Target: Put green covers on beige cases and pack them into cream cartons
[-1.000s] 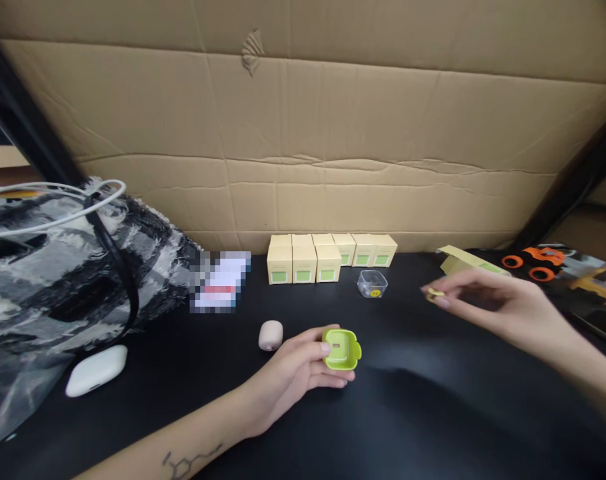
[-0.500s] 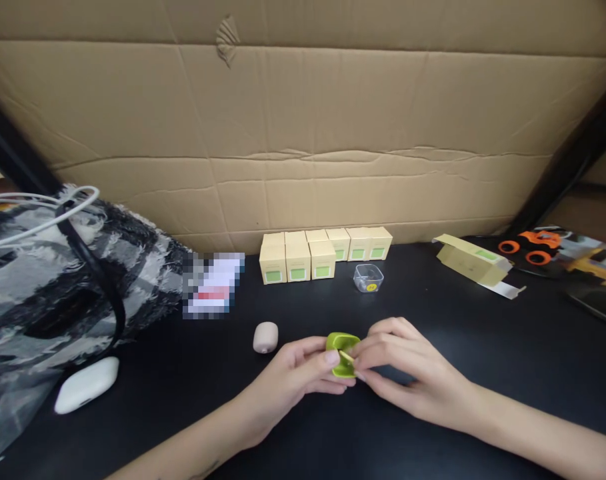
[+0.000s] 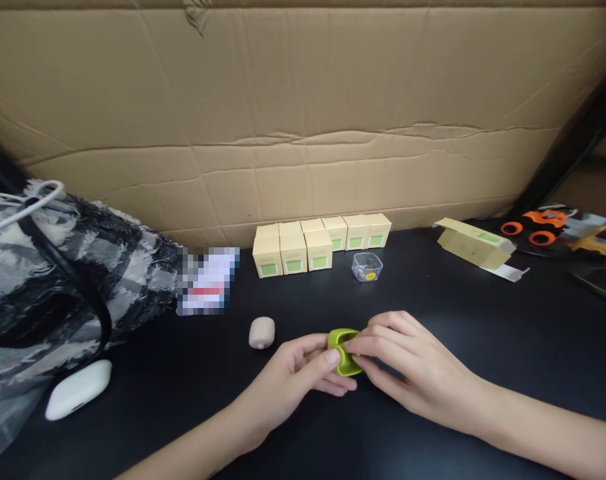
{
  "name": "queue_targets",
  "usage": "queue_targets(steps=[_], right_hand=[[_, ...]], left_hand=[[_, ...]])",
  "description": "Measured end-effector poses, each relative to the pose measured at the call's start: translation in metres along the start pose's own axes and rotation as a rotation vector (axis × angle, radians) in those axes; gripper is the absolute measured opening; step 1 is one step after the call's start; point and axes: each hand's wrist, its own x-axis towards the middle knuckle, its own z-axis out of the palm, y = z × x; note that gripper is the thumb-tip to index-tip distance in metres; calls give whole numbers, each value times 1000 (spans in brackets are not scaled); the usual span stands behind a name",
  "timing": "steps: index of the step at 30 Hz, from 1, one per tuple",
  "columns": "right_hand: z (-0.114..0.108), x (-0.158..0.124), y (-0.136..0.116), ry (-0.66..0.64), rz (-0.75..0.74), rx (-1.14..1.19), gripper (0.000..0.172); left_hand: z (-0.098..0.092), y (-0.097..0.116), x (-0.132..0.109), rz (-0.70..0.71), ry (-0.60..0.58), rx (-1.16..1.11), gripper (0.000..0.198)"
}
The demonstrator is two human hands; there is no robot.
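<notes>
My left hand [image 3: 307, 367] is closed around a small green case [image 3: 350, 369], hollow side facing up, with the thumb over its near left edge. My right hand [image 3: 403, 357] has its index finger dipping into the hollow, the thumb by the case's right edge. Whatever those fingertips pinch is hidden. To the left of the hands lies a rounded beige case [image 3: 261, 332]. Beyond them stands a small clear plastic box [image 3: 367, 268] with a yellow sticker.
Several pale yellow cartons [image 3: 293, 257] stand in rows before a cardboard wall [image 3: 303, 80]. An opened carton [image 3: 475, 245] lies at the right, near an orange-wheeled toy [image 3: 540, 227]. A white case [image 3: 79, 390] and a grey-black fabric bundle [image 3: 133, 280] occupy the left.
The pale strip seen between my right fingertips is no longer visible, and the index finger reaches deeper into the green case. The camera view has tilted slightly down.
</notes>
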Motion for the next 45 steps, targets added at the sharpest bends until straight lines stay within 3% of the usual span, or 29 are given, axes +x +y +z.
queue_targets(steps=[13,27,30,31,34,37,40,45], right_hand=[[-4,0,-7,1,-166,-196,26],[6,2,-13,-20,-141,-251,33],[0,3,-12,64,-113,-108,18],[-3,3,-9,120,-76,-24,20],[-6,3,2,281,204,253,21],[-2,3,14,200,426,485,12],[4,1,19,61,333,602,10],[4,-2,17,1,235,660,11]], left_hand=[[2,-2,-1,-11,17,23,34],[3,1,-3,4,-17,30,35],[1,2,-4,29,-32,-22,33],[1,3,-4,32,-36,-46,31],[1,5,-7,18,-44,-183,33],[4,4,-9,-7,-68,-323,39],[5,0,-11,-12,-112,-377,35],[3,-1,-11,-82,-234,-440,34]])
